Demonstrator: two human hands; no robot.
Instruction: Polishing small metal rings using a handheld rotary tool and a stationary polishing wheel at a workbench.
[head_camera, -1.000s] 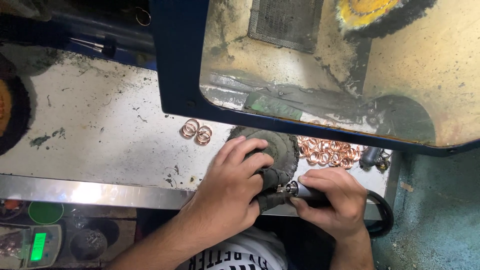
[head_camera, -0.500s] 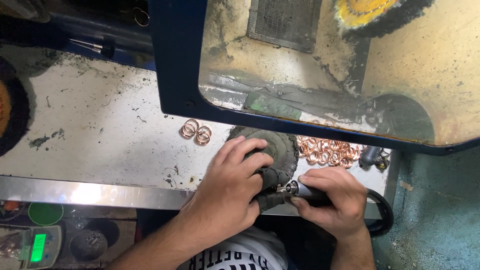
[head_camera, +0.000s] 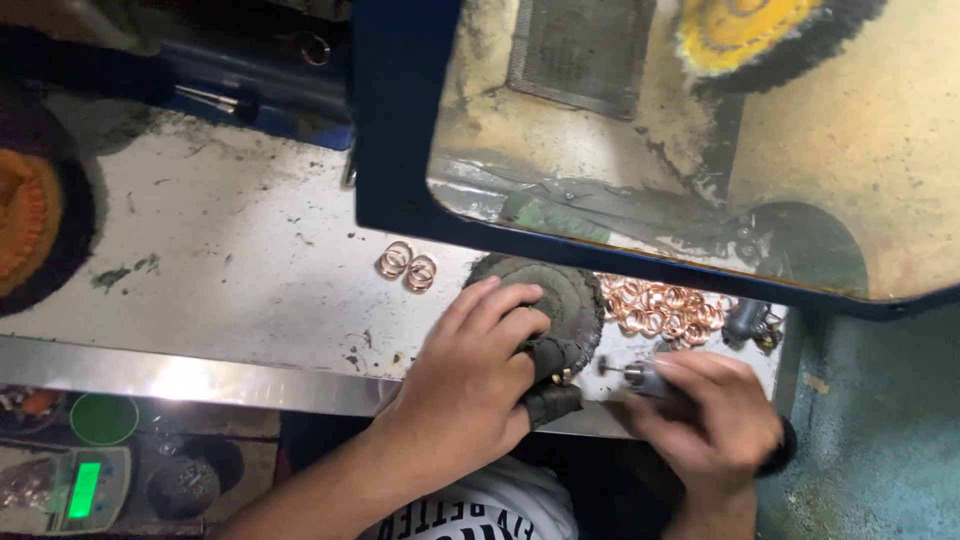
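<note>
We look down at our two hands at the near edge of a dirty white table (head_camera: 200, 250). Our left hand (head_camera: 470, 385) is curled, with dark covers on the thumb and one finger. Its fingers rest on a round dark pad (head_camera: 560, 300) that lies flat on the table. Between the covered fingertips we pinch a tiny gold-coloured piece (head_camera: 562, 376); it is too small for us to tell what it is

Our right hand (head_camera: 715, 420) is closed around a small metal tool (head_camera: 640, 378), held like a pen. The thin tip of the tool points left, toward the tiny piece, and stops just beside it. We cannot tell if they touch

Just behind the tool lies a heap of copper-coloured rings (head_camera: 660, 308), right next to the round pad. Three more rings (head_camera: 407, 266) lie apart on the table, to the left of the pad

Above the table leans a blue-framed window (head_camera: 400, 130), yellow with dust. A black and orange brush wheel (head_camera: 40, 215) sits at the far left. Below the table edge we see a small scale with a green screen (head_camera: 82, 490)
</note>
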